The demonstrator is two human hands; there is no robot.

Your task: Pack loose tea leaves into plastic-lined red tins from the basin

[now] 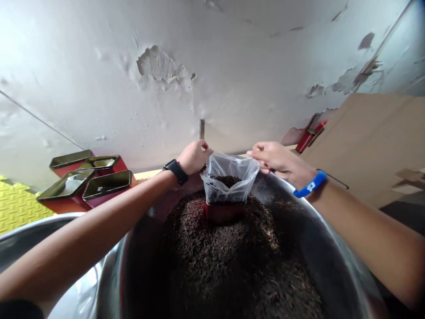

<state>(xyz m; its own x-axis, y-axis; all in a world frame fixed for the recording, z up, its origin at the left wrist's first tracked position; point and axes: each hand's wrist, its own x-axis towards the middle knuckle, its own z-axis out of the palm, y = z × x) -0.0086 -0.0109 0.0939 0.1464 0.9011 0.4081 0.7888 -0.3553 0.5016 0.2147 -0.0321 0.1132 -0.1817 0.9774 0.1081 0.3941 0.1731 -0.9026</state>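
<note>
A clear plastic bag (229, 195) lines a red tin (224, 213), its mouth pulled up above the tin's edge. Dark loose leaves, like dry tea, show inside the bag. My left hand (194, 157), with a black watch at the wrist, pinches the bag's left top edge. At the right top corner, my right hand (275, 160) has its fingers closed on the plastic; a blue band (310, 184) circles that wrist. The tin sits partly sunk in a heap of dark dry leaves (212, 252) inside a big round metal tub (335, 248).
Several open red tins (108, 186) stand at the left, some with plastic inside. Beside them is a yellow mat (16, 206). Another metal container (40, 221) adjoins the tub. Cardboard (365, 141) and a red tin (308, 135) are at the right, before a peeling wall (232, 79).
</note>
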